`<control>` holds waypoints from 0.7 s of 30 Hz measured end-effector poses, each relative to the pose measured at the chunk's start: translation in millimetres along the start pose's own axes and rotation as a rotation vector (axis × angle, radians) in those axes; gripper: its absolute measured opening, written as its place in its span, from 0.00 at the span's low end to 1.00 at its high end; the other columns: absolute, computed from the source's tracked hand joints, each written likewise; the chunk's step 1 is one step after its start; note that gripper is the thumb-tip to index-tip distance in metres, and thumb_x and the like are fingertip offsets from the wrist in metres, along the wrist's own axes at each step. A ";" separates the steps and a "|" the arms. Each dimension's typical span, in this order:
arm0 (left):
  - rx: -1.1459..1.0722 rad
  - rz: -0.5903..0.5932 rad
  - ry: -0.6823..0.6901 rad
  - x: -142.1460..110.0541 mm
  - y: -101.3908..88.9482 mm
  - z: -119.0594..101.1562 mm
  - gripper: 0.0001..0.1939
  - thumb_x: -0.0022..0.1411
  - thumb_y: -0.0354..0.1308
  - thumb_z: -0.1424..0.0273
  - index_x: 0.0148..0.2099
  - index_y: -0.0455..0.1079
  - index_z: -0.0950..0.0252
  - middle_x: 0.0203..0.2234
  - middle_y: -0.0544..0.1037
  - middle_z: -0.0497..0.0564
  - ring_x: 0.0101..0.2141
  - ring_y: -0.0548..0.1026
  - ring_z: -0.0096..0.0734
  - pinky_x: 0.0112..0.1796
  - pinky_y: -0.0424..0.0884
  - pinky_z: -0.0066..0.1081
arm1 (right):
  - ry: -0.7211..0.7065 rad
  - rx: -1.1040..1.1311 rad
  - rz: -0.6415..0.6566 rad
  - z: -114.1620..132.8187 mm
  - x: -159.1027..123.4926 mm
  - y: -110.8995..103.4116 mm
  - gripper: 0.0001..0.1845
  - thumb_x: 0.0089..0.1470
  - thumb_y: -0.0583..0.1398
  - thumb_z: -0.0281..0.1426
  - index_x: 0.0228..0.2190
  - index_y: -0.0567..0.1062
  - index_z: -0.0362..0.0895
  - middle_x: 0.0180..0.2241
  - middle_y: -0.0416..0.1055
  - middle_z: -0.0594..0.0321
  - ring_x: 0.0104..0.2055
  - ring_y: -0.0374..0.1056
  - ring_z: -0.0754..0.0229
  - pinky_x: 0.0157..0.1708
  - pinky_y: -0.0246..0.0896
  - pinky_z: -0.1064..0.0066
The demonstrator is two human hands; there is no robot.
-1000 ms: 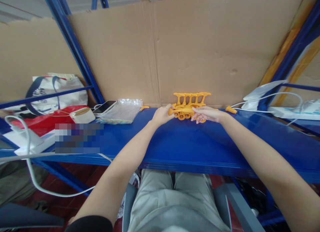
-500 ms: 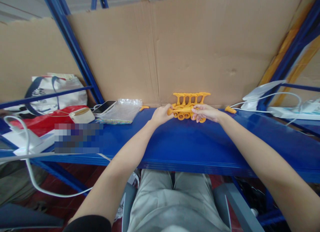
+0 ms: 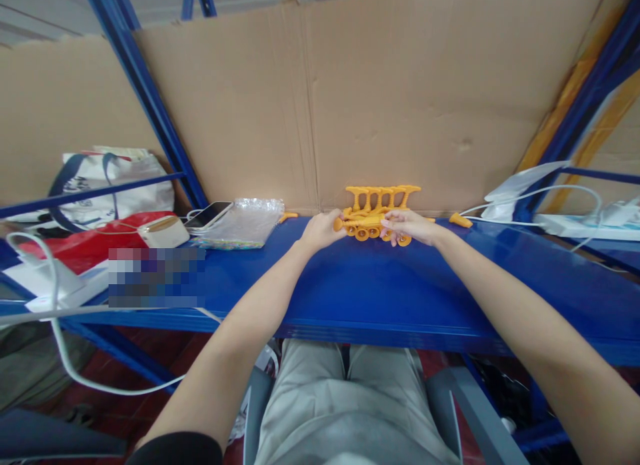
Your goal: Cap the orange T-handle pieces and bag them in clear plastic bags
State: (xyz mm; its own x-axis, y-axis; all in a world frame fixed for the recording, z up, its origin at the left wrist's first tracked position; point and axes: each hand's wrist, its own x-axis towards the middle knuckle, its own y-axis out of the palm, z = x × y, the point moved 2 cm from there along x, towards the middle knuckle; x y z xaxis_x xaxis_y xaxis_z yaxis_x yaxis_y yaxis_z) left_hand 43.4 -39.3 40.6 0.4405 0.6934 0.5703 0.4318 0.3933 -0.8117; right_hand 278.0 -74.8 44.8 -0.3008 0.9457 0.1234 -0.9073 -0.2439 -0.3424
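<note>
Several yellow plastic pieces with flared round ends (image 3: 374, 233) lie bunched on the blue tabletop, cup ends facing me. One yellow piece (image 3: 364, 221) lies crosswise over them, its round end beside my left hand (image 3: 321, 230). That hand is closed around this left end, its fingers partly hidden. From the right, my right hand (image 3: 409, 226) pinches at the other end of the crosswise piece, with lower fingers curled over the cups. Behind both hands, a row of upright yellow pieces (image 3: 383, 197) stands against the cardboard.
A loose yellow piece (image 3: 461, 220) lies right of my right hand. To the left are a clear plastic bag (image 3: 245, 223), a phone (image 3: 211, 215), a red bag (image 3: 107, 237) and white cables. A cardboard sheet (image 3: 400, 98) walls off the back; blue posts (image 3: 150, 105) frame the sides.
My right hand has shifted very slightly left along the yellow pieces. My left hand keeps its hold, and the other things stay where they were.
</note>
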 end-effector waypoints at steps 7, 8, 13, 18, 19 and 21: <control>0.050 -0.001 0.004 -1.2 -4.3 -8.4 0.17 0.58 0.61 0.64 0.49 0.71 0.64 0.35 0.82 0.54 0.36 0.80 0.40 0.35 0.70 0.30 | 0.065 0.007 -0.063 -7.2 6.5 0.5 0.28 0.60 0.54 0.53 0.23 0.70 0.42 0.17 0.72 0.58 0.13 0.63 0.66 0.13 0.57 0.75; 0.053 -0.001 -0.001 -1.2 -4.2 -8.1 0.17 0.58 0.61 0.64 0.49 0.71 0.63 0.34 0.82 0.54 0.36 0.80 0.40 0.35 0.70 0.30 | 0.068 -0.001 -0.059 -7.5 6.6 0.7 0.29 0.60 0.54 0.54 0.23 0.71 0.42 0.17 0.72 0.57 0.13 0.63 0.66 0.13 0.58 0.75; 0.048 -0.013 -0.030 -0.6 -2.9 -4.3 0.16 0.57 0.62 0.64 0.48 0.71 0.62 0.32 0.81 0.52 0.35 0.80 0.39 0.34 0.69 0.29 | 0.065 0.015 -0.015 -6.9 3.5 -0.7 0.15 0.60 0.60 0.43 0.40 0.72 0.44 0.32 0.78 0.57 0.23 0.72 0.64 0.20 0.67 0.76; 0.052 -0.021 -0.030 -0.8 -2.3 -3.3 0.16 0.57 0.62 0.64 0.47 0.70 0.62 0.31 0.81 0.51 0.35 0.79 0.38 0.34 0.70 0.29 | -0.004 0.050 -0.077 -5.8 2.8 -3.2 0.15 0.52 0.67 0.30 0.41 0.72 0.45 0.32 0.77 0.63 0.26 0.72 0.66 0.30 0.71 0.73; 0.058 -0.025 -0.023 -0.8 -2.4 -3.7 0.15 0.57 0.61 0.64 0.47 0.70 0.61 0.31 0.81 0.51 0.35 0.79 0.38 0.34 0.70 0.28 | -0.007 0.053 -0.076 -5.6 3.1 -2.8 0.11 0.53 0.67 0.32 0.37 0.73 0.44 0.31 0.77 0.62 0.25 0.71 0.66 0.30 0.71 0.73; 0.068 -0.032 -0.005 -0.7 -2.6 -4.7 0.15 0.58 0.61 0.65 0.47 0.69 0.61 0.32 0.81 0.51 0.35 0.80 0.38 0.34 0.70 0.28 | -0.010 0.065 -0.064 -5.2 4.0 -1.0 0.12 0.56 0.65 0.39 0.30 0.73 0.43 0.28 0.78 0.59 0.23 0.70 0.66 0.27 0.69 0.74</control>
State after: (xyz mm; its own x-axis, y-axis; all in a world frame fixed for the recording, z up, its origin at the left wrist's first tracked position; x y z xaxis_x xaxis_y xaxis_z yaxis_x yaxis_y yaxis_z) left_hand 45.6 -43.6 42.9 0.4229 0.6830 0.5956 0.3913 0.4552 -0.7998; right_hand 279.2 -69.7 40.7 -0.2445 0.9576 0.1521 -0.9417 -0.1972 -0.2726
